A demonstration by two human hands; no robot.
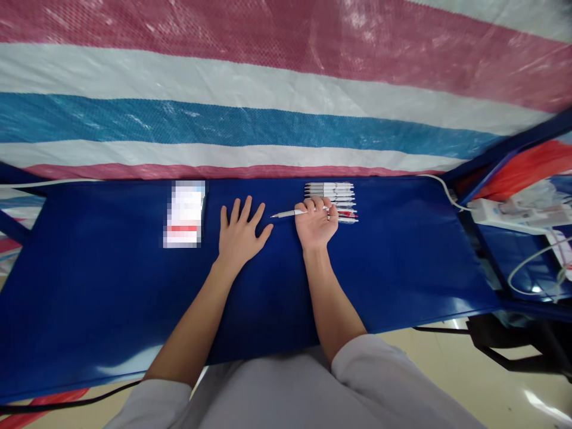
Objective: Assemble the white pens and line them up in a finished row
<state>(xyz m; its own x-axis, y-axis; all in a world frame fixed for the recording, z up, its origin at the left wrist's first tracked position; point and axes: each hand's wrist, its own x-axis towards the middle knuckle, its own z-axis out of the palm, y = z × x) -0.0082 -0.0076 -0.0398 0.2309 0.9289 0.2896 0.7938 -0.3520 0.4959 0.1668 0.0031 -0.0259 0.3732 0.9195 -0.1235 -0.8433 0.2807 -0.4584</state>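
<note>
My right hand point(315, 226) is curled into a loose fist around a white pen point(286, 214). The fingers are folded over the barrel and the knuckles face up. The pen lies nearly level in that grip, with its tip pointing left past my thumb toward the other hand. Its back end is hidden under my fingers. The right forearm runs straight out from my sleeve and the wrist is low over the table.

My left hand point(241, 235) rests palm down on the table with nothing in it. Its fingers are spread and point away from me, and the thumb is stretched out to the right. The pen tip stops just short of that thumb without touching it. The left forearm comes in at a slant from the near left.

A row of pens point(333, 190) lies side by side just beyond and to the right of my right hand. They are mostly white, and one near the bottom shows red. My knuckles overlap the near edge of the row.

Both hands are on a blue table point(402, 268) with a smooth, slightly glossy top. A small white packet point(184, 214), blurred out, lies to the left of my left hand.

Behind the table hangs a striped tarp point(268, 119) in red, white and blue. Off the far right end sits a white power strip point(491, 211), with a white cord point(442, 185) trailing to it over the table's corner. A pale floor point(447, 369) shows on the near right.
</note>
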